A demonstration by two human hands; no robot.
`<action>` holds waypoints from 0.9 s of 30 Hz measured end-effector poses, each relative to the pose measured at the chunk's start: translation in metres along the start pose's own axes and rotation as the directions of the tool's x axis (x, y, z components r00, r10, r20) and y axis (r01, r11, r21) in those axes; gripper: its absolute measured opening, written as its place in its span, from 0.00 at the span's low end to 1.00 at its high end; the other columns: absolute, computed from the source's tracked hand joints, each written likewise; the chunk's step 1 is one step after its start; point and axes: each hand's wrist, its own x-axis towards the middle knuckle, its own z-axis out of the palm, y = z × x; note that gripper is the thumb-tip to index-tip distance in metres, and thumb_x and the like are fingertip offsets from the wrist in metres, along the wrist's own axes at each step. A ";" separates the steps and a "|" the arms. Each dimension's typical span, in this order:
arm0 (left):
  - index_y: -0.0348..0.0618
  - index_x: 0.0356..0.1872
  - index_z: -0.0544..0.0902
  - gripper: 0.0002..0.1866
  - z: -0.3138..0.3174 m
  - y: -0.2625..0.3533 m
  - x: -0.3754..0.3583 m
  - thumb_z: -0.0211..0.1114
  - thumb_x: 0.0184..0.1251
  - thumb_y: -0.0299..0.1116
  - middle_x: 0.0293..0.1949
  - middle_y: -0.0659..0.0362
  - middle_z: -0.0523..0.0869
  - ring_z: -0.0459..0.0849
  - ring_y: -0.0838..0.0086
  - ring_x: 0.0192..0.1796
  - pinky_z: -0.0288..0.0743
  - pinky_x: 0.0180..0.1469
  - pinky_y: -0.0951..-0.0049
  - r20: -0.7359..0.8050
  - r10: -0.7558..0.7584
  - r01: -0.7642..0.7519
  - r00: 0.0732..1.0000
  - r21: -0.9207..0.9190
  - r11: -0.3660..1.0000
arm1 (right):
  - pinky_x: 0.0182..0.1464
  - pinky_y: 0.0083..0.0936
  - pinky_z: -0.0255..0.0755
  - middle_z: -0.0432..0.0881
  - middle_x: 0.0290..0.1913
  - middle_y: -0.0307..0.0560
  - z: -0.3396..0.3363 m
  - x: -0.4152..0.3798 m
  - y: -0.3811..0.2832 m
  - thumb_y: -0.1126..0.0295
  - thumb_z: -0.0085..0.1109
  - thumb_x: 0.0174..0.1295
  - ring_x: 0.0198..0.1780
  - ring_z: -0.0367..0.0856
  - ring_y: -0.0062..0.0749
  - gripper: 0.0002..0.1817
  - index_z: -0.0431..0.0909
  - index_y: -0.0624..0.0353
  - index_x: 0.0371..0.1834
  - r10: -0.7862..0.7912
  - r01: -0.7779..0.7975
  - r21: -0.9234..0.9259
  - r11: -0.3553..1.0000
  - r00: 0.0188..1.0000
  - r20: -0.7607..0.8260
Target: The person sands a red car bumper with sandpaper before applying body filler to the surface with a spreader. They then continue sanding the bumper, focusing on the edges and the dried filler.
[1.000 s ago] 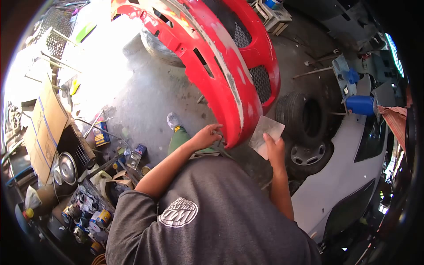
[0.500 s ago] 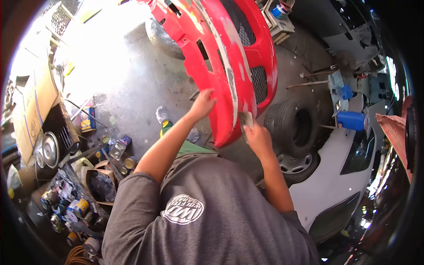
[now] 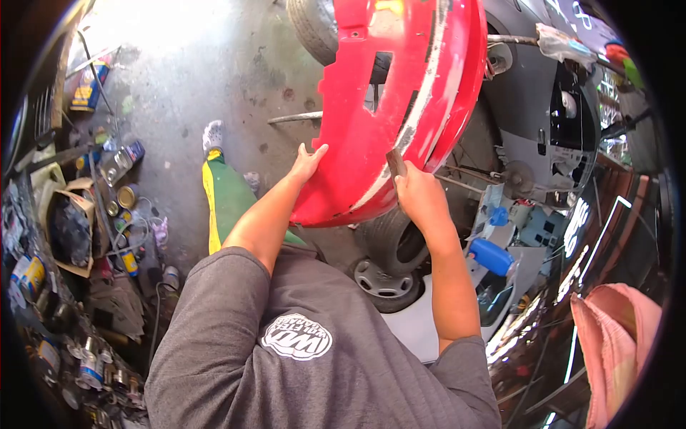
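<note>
L hand [image 3: 309, 163] w/ fingers apart at red bumper's [image 3: 357, 136] edge. R hand [image 3: 423, 194] grips 1 flat pad [image 3: 395, 164] at bumper's pale strip [image 3: 426, 87].

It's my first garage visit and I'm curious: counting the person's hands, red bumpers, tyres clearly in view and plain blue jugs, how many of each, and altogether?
Left hand and right hand: 2
Red bumper: 1
Tyres: 3
Blue jug: 1
Total: 7
</note>
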 end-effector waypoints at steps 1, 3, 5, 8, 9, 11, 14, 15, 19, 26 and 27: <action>0.22 0.74 0.60 0.57 0.000 -0.010 0.001 0.63 0.65 0.70 0.71 0.36 0.72 0.71 0.51 0.75 0.65 0.74 0.60 0.066 -0.013 0.014 0.998 -0.001 1.000 | 0.49 0.56 0.78 0.86 0.37 0.67 -0.001 0.004 -0.001 0.65 0.55 0.69 0.43 0.86 0.64 0.13 0.79 0.60 0.51 -0.001 0.001 -0.036 0.999 1.000 0.016; 0.23 0.71 0.69 0.53 -0.002 -0.026 0.006 0.60 0.67 0.70 0.68 0.36 0.77 0.74 0.51 0.73 0.67 0.72 0.58 0.195 -0.027 0.026 0.981 0.007 1.000 | 0.50 0.56 0.78 0.86 0.37 0.66 -0.002 0.013 -0.002 0.66 0.54 0.69 0.44 0.86 0.64 0.14 0.80 0.59 0.53 -0.002 0.005 -0.097 0.995 0.999 0.036; 0.26 0.63 0.77 0.46 -0.006 -0.018 -0.004 0.57 0.70 0.69 0.62 0.36 0.81 0.78 0.50 0.69 0.69 0.69 0.56 0.170 -0.015 0.011 0.985 0.023 1.000 | 0.50 0.56 0.78 0.87 0.38 0.66 0.005 0.016 -0.004 0.66 0.54 0.68 0.44 0.86 0.63 0.15 0.81 0.59 0.54 -0.018 0.022 -0.104 0.994 0.999 0.039; 0.28 0.52 0.83 0.40 -0.007 -0.013 -0.004 0.54 0.74 0.66 0.54 0.35 0.85 0.82 0.47 0.63 0.72 0.64 0.54 0.120 0.009 -0.023 0.993 0.118 0.993 | 0.51 0.56 0.77 0.86 0.39 0.67 0.006 0.020 -0.009 0.66 0.55 0.68 0.45 0.85 0.64 0.16 0.80 0.60 0.55 -0.009 0.017 -0.112 0.994 0.998 0.064; 0.29 0.49 0.85 0.39 -0.007 -0.015 -0.003 0.52 0.76 0.66 0.51 0.34 0.86 0.83 0.46 0.61 0.72 0.63 0.54 0.104 0.019 -0.036 0.994 0.164 0.986 | 0.52 0.56 0.76 0.86 0.40 0.68 -0.002 0.021 -0.009 0.65 0.55 0.68 0.47 0.85 0.65 0.16 0.80 0.61 0.55 -0.008 0.017 -0.102 0.995 0.996 0.085; 0.29 0.47 0.84 0.39 -0.005 -0.012 -0.004 0.52 0.76 0.65 0.51 0.33 0.85 0.83 0.43 0.60 0.72 0.62 0.53 0.080 0.030 -0.047 0.996 0.220 0.974 | 0.53 0.56 0.75 0.85 0.41 0.70 -0.003 0.029 -0.008 0.65 0.55 0.68 0.48 0.84 0.65 0.17 0.79 0.62 0.55 -0.034 0.046 -0.103 0.994 0.993 0.116; 0.29 0.44 0.85 0.39 -0.004 -0.007 -0.010 0.51 0.77 0.65 0.50 0.32 0.85 0.82 0.41 0.60 0.73 0.61 0.52 0.067 0.043 -0.058 0.997 0.237 0.970 | 0.54 0.55 0.75 0.85 0.42 0.68 0.005 0.034 -0.007 0.66 0.55 0.68 0.49 0.84 0.64 0.16 0.80 0.60 0.56 -0.034 0.060 -0.143 0.988 0.984 0.174; 0.29 0.44 0.85 0.39 -0.006 -0.004 -0.011 0.50 0.77 0.65 0.50 0.32 0.85 0.82 0.41 0.59 0.73 0.60 0.52 0.061 0.047 -0.059 0.997 0.229 0.972 | 0.54 0.55 0.75 0.85 0.42 0.68 -0.001 0.034 -0.008 0.66 0.55 0.68 0.49 0.84 0.64 0.16 0.80 0.60 0.55 -0.045 0.067 -0.137 0.988 0.986 0.163; 0.29 0.41 0.85 0.39 -0.005 -0.005 -0.013 0.51 0.77 0.65 0.49 0.32 0.85 0.82 0.41 0.59 0.72 0.60 0.51 0.044 0.051 -0.060 0.998 0.240 0.969 | 0.55 0.54 0.75 0.85 0.43 0.69 -0.010 0.036 -0.002 0.65 0.56 0.67 0.50 0.83 0.64 0.17 0.81 0.61 0.54 -0.051 0.071 -0.098 0.993 0.980 0.190; 0.29 0.46 0.84 0.38 -0.005 -0.013 -0.005 0.52 0.77 0.65 0.51 0.32 0.85 0.81 0.42 0.61 0.72 0.61 0.51 0.072 0.010 -0.024 0.997 0.191 0.981 | 0.55 0.54 0.75 0.85 0.44 0.70 -0.006 0.042 0.001 0.64 0.56 0.65 0.49 0.83 0.65 0.18 0.80 0.62 0.54 -0.084 0.108 -0.082 0.991 0.965 0.247; 0.29 0.46 0.84 0.38 -0.003 -0.015 -0.002 0.52 0.76 0.65 0.52 0.32 0.84 0.81 0.42 0.61 0.72 0.62 0.51 0.074 0.004 -0.017 0.997 0.176 0.984 | 0.55 0.53 0.76 0.84 0.45 0.70 0.006 0.041 0.004 0.64 0.56 0.64 0.49 0.83 0.64 0.18 0.80 0.61 0.54 -0.073 0.134 -0.166 0.977 0.941 0.331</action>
